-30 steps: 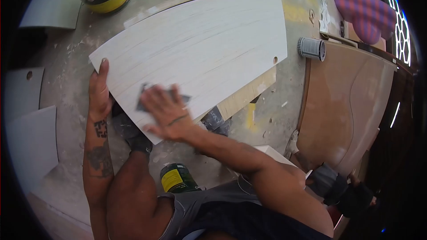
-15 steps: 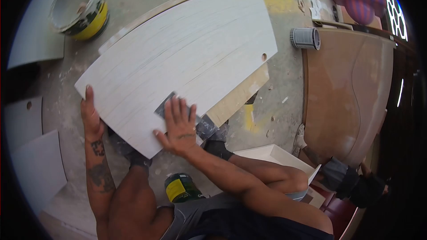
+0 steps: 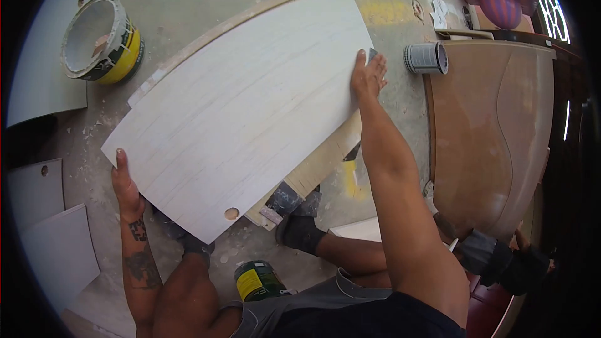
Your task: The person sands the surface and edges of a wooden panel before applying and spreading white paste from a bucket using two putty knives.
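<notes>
A white-coated board (image 3: 250,100) with faint streaks and a round hole lies across a support in front of me. My left hand (image 3: 128,191) grips its left end, thumb along the edge and the other fingers hidden below. At the far right end, my right hand (image 3: 369,75) is closed around the board's edge. A small grey piece of sandpaper (image 3: 374,54) shows between its fingers. Under the board a bare wooden panel (image 3: 313,178) sticks out.
An open yellow-banded bucket (image 3: 119,50) stands at upper left. Pale panels (image 3: 59,250) lie at left. To the right are a grey can (image 3: 426,58) and a large brown panel (image 3: 469,137). A green-yellow can (image 3: 256,280) sits between my legs. Another person's shoe (image 3: 429,195) is at right.
The board has been turned: its hole, earlier near the right end, is now at the lower left. My right hand moved from the board's lower middle to its right end. My left hand dropped slightly.
</notes>
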{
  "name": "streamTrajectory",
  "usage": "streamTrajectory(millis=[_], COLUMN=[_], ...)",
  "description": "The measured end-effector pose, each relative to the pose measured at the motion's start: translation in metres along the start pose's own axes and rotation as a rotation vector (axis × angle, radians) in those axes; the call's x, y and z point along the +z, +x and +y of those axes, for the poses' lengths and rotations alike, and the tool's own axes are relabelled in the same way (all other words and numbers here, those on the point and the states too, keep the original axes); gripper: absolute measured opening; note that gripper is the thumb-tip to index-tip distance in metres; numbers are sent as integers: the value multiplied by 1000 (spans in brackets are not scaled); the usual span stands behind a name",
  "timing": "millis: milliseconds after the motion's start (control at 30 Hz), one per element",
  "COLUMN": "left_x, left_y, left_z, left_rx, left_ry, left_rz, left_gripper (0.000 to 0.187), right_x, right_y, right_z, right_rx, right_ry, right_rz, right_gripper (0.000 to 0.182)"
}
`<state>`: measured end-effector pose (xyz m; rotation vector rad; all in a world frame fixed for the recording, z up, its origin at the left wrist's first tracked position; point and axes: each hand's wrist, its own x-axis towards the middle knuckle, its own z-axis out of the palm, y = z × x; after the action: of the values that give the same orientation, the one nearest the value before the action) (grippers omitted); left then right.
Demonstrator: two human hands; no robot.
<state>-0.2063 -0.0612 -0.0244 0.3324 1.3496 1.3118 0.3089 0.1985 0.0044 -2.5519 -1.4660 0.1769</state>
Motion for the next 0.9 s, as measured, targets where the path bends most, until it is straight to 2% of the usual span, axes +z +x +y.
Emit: streamTrajectory(millis=[100, 200, 233, 300, 333, 400, 500, 533, 600, 667, 767, 800, 900], left_x=[-5, -1, 2, 6, 6, 9, 3, 0, 1, 4, 6, 4, 5], left_y=[-1, 0, -2, -3, -3, -4, -3, -3, -5, -4, -8, -6, -3], left_z=[-3, 2, 2, 4, 5, 7, 6, 6, 6, 8, 6, 8, 10], left_rx=[-5, 6, 11, 14, 18, 36, 44, 48, 45, 54, 52, 62, 62], left_ry=[-3, -4, -12, 3, 11, 20, 67, 86, 101, 89, 50, 49, 52], left_rz=[21, -7, -16, -5, 8, 22, 5, -8, 13, 13, 11, 13, 8], left_gripper=[66, 66, 66, 66, 66, 67, 67, 67, 68, 68, 67, 67, 65], right_x=[15, 47, 56, 51, 26, 33, 28, 1, 32, 30, 8, 12, 4], right_y=[8, -23, -56, -139, -181, -229, -200, -174, -105, -37, -8, -14, -43], right_z=[-55, -130, -155, -189, -202, -180, -160, -171, -151, -134, -89, -47, 14], right_rx=[205, -356, -559, -884, -997, -1452, -1622, -1453, -1160, -803, -422, -151, -39], right_ry=[18, -43, 65, 46, -43, 122, 91, -28, 26, -25, -78, -46, -66], right_rz=[74, 135, 151, -31, -221, -406, -472, -585, -125, 45, -1, 30, 45], right_gripper=[93, 93, 89, 92, 91, 90, 88, 86, 82, 78, 76, 75, 73])
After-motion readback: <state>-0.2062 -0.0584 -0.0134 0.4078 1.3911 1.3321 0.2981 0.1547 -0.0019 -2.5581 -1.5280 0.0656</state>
